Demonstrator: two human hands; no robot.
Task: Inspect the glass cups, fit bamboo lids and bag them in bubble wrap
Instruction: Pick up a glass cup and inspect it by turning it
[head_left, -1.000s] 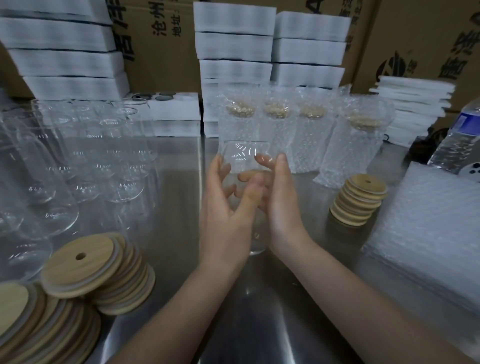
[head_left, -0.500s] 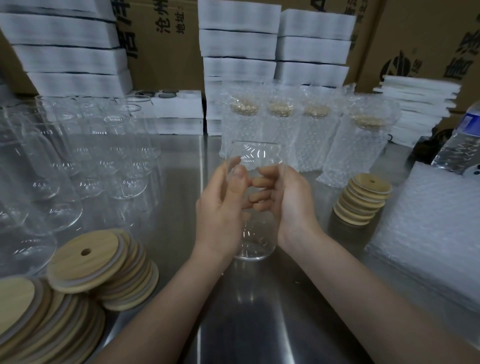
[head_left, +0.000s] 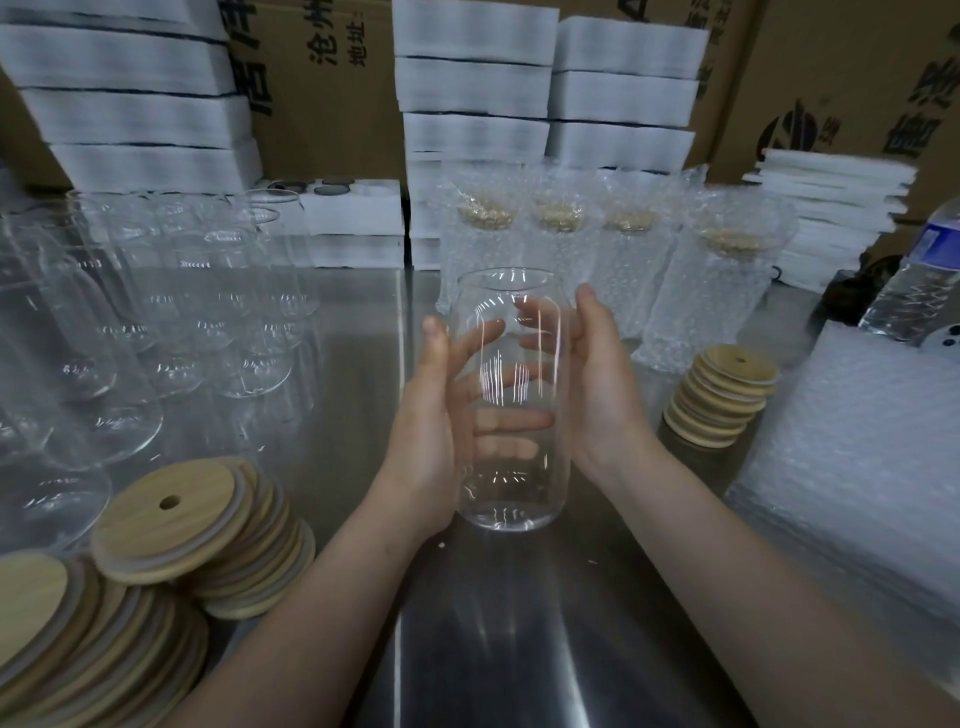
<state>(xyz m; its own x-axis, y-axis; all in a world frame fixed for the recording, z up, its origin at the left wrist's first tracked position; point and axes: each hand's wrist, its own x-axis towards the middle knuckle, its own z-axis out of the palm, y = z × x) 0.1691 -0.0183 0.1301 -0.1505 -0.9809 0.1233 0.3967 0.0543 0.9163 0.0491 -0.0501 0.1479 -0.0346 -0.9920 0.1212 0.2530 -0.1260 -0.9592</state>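
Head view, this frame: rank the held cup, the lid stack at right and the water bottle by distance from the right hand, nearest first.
1. Cup: at centre, gripped by the right hand itself.
2. Lid stack: just to the right of that hand.
3. Water bottle: at the far right edge, farther back.

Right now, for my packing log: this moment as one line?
phase: inspect | left hand, right hand: both hold glass cup upright | lid: none on it | behind: four bubble-wrapped cups
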